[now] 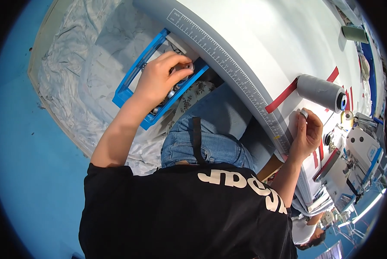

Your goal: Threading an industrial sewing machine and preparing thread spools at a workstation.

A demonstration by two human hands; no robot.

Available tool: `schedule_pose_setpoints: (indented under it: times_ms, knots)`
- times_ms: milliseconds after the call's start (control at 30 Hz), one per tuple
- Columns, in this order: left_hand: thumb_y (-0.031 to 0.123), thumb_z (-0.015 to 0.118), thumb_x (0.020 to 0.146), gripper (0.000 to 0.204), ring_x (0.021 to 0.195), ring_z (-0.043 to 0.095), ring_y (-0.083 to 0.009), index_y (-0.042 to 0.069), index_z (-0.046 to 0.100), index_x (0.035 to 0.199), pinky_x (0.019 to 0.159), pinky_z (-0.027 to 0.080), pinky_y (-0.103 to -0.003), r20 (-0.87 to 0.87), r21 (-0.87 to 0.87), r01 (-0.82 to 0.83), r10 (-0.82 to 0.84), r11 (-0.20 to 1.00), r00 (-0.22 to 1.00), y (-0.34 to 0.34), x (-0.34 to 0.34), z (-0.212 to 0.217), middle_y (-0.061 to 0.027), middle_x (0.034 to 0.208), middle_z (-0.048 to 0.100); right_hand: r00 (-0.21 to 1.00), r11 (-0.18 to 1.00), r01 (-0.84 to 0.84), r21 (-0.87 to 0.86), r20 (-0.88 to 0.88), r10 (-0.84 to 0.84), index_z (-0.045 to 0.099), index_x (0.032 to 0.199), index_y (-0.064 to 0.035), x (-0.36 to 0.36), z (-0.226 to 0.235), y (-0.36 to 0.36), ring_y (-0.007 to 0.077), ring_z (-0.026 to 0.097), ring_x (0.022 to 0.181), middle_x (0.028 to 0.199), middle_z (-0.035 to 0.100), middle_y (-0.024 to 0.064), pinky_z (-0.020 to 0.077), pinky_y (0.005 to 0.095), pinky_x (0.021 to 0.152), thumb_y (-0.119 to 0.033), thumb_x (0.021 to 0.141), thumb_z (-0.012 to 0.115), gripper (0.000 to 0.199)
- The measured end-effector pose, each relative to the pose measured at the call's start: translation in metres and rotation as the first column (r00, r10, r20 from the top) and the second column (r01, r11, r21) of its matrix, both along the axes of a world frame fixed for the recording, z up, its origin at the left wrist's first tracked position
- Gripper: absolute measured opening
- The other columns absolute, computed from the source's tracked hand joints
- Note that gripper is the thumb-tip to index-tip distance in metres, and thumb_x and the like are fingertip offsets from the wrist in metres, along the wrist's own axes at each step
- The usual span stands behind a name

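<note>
My left hand [161, 75] is over a blue drawer [126, 77] that hangs out under the table's edge. Its thumb and fingers pinch a small round silvery piece [190, 66], which looks like a bobbin. Several small metal parts [173, 93] lie in the drawer, partly covered by my hand. Above the white tabletop, my right hand [308, 136] closes finger and thumb on a small silver metal cylinder [304, 113], either a bobbin or a bobbin case. Just beyond that hand, a large grey thread cone [318, 91] lies on its side.
A printed ruler [228, 56] runs along the table's curved front edge. Red ribbon strips [282, 95] lie around the thread cone. A sewing machine [357, 157] stands at the right. Crumpled white fabric [68, 64] fills the left side. Another person [305, 231] sits at lower right.
</note>
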State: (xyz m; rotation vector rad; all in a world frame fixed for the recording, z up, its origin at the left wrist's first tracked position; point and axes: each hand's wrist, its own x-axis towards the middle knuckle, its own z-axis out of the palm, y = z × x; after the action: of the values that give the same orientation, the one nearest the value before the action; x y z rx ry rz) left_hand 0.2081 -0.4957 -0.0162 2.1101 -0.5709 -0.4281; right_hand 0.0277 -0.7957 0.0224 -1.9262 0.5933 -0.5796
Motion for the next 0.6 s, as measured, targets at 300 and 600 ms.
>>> schedule_pose_setpoints:
  times_ms: [300, 600]
  knots:
    - [0.006, 0.062, 0.081, 0.023, 0.068, 0.044, -0.0038, 0.004, 0.062, 0.104, 0.063, 0.039, -0.017, -0.415, -0.300, -0.221, 0.082, 0.928, 0.906, 0.012, -0.013, 0.019, 0.0028, 0.079, 0.052, 1.000, 1.000, -0.017, 0.007, 0.011, 0.017, 0.056, 0.102, -0.0017, -0.002, -0.001, -0.002, 0.0087, 0.060, 0.082, 0.099, 0.062, 0.0074, 0.0434, 0.0172, 0.066, -0.001, 0.085, 0.059, 0.017]
    - [0.001, 0.067, 0.076, 0.028, 0.070, 0.047, -0.0038, 0.003, 0.061, 0.104, 0.065, 0.039, -0.016, -0.412, -0.338, -0.209, 0.056, 0.918, 0.909, 0.012, -0.012, 0.027, 0.0017, 0.079, 0.052, 1.000, 1.000, -0.016, 0.003, -0.002, 0.016, 0.055, 0.103, -0.0012, -0.003, -0.001, -0.001, 0.0095, 0.059, 0.084, 0.101, 0.062, 0.0074, 0.0456, 0.0176, 0.070, 0.001, 0.085, 0.058, 0.018]
